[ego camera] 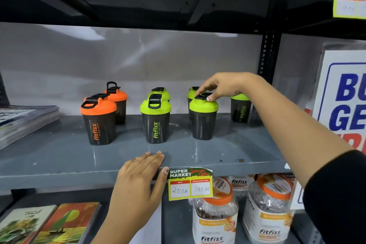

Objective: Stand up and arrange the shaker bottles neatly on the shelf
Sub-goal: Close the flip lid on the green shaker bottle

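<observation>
1. Shaker bottles stand on the grey shelf (59, 156) in loose pairs: two orange-lidded at the left, green-lidded ones in the middle and right, all upright with their long axes vertical.
2. My right hand (223, 85) reaches in from the right and hangs over the front right green bottle (203, 119), fingertips (209, 98) touching its lid; the fingers are spread and not yet closed round it.
3. My left hand (140, 180) lies open and flat on the shelf's front edge, holding nothing, just below the middle green bottle (155, 121).
4. The far-right green bottle (240, 109) sits alone, set back and partly hidden behind my right forearm.
5. I judge that the right hand is the nearer one for the right-hand bottles, which lie directly beneath and behind it; the lone bottle looks to be the one needing lining up.
</observation>
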`<control>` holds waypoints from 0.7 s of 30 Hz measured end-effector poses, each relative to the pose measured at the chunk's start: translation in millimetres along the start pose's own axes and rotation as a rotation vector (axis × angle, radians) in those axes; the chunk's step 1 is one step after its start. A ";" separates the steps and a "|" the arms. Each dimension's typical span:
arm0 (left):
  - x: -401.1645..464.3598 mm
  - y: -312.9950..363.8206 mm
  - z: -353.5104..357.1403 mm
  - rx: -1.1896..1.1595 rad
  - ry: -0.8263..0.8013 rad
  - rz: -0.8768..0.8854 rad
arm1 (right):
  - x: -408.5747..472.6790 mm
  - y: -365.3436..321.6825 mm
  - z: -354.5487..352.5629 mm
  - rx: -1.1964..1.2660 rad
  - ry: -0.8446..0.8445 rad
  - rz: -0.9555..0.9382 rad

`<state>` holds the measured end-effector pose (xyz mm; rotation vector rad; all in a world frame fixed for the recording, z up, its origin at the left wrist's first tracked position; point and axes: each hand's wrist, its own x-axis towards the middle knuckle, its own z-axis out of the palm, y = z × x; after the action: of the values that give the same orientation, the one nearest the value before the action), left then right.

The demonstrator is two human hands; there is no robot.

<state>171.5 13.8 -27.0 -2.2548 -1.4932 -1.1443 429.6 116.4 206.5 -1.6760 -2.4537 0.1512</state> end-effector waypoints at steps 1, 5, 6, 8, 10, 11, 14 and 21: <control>0.1 -0.2 0.2 0.000 0.001 0.001 | 2.4 0.1 1.7 0.003 0.006 -0.004; 0.3 -0.8 1.6 0.006 0.000 0.000 | 6.3 1.5 8.1 0.038 0.068 -0.008; 0.3 -1.2 1.8 0.006 0.000 -0.001 | 7.2 1.6 9.7 0.053 0.081 -0.007; 0.3 -1.0 1.9 0.008 0.001 -0.006 | 9.9 1.2 12.8 0.073 0.108 0.008; 0.2 -0.7 2.2 0.010 0.004 -0.007 | 12.3 0.8 14.3 0.056 0.143 0.045; 0.1 -0.5 2.2 0.009 0.006 -0.007 | 12.7 0.3 14.5 0.037 0.166 0.069; -0.1 -0.6 2.4 0.010 0.005 -0.007 | 11.9 0.1 16.0 0.027 0.240 0.142; 0.0 -0.3 2.3 0.008 0.011 -0.006 | 12.1 -9.7 26.1 -0.099 0.367 0.287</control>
<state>172.4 15.2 -28.6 -2.2370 -1.4991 -1.1487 411.4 124.4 183.6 -1.8933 -1.9795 -0.2272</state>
